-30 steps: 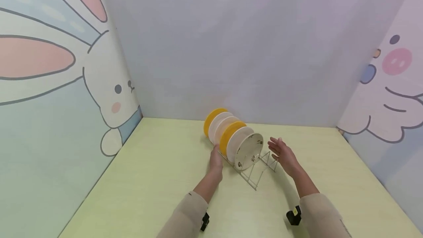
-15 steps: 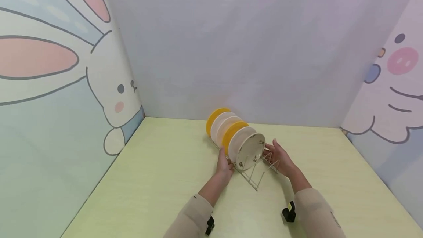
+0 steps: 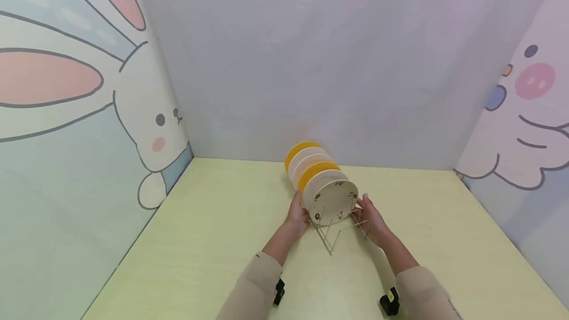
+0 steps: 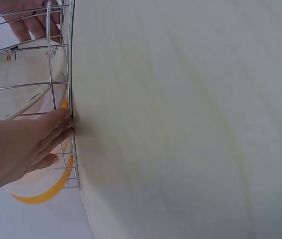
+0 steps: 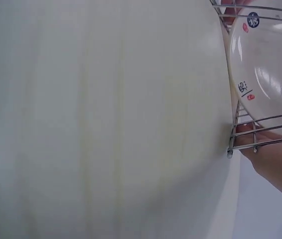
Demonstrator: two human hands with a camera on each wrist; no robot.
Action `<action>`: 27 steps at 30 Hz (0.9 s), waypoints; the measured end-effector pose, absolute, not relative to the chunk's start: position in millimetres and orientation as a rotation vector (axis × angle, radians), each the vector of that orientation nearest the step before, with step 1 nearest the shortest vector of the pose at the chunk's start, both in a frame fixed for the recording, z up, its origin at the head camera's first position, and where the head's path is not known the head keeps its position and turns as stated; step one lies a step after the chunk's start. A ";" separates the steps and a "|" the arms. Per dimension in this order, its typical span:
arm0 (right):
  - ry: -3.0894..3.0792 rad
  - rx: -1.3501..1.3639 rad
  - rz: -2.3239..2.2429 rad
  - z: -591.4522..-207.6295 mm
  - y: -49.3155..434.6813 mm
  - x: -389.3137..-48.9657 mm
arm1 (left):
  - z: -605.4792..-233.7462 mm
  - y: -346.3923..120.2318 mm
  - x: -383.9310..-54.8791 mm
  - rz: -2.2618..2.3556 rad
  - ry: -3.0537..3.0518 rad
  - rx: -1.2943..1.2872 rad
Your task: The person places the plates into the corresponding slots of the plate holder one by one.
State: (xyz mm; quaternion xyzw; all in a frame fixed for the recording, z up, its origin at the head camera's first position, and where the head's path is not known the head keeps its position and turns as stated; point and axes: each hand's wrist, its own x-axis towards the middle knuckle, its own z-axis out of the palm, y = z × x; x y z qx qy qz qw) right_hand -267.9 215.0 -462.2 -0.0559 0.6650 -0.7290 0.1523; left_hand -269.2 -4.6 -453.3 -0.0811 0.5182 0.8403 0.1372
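A wire dish rack (image 3: pixel 321 237) stands on the table with several plates upright in it. Nearest is a white plate with dark printed marks (image 3: pixel 335 202); behind it are plain white plates and two yellow plates, one mid-row (image 3: pixel 316 168) and one at the far end (image 3: pixel 297 150). My left hand (image 3: pixel 295 219) grips the rack's left side, its fingers at the bottom rail (image 4: pixel 71 64) in the left wrist view. Gripping the right side near the front is my right hand (image 3: pixel 375 222), whose fingertips pass behind the wires (image 5: pixel 270 117) in the right wrist view.
The pale yellow table (image 3: pixel 222 241) runs back to a plain grey wall (image 3: pixel 284 63) close behind the rack. Side walls carry a cartoon rabbit (image 3: pixel 146 102) on the left and a pink-cheeked figure (image 3: pixel 533 112) on the right. Black wrist devices (image 3: pixel 390 302) hang below the sleeves.
My right hand has come in from the right to the rack, and my left hand has shifted slightly forward along it. The rack has turned, its front end swinging left and its far end right.
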 end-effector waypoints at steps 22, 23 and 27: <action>1.863 0.017 -2.290 -454.8 169.3 -233.3 | -462.8 -15.6 -289.6 2.366 1.655 0.187; 1.863 0.021 -2.292 -454.7 169.3 -233.3 | -463.4 -15.5 -289.2 2.358 1.667 0.187; 1.855 0.018 -2.312 -454.7 170.9 -234.4 | -465.1 -13.8 -287.1 2.337 1.685 0.161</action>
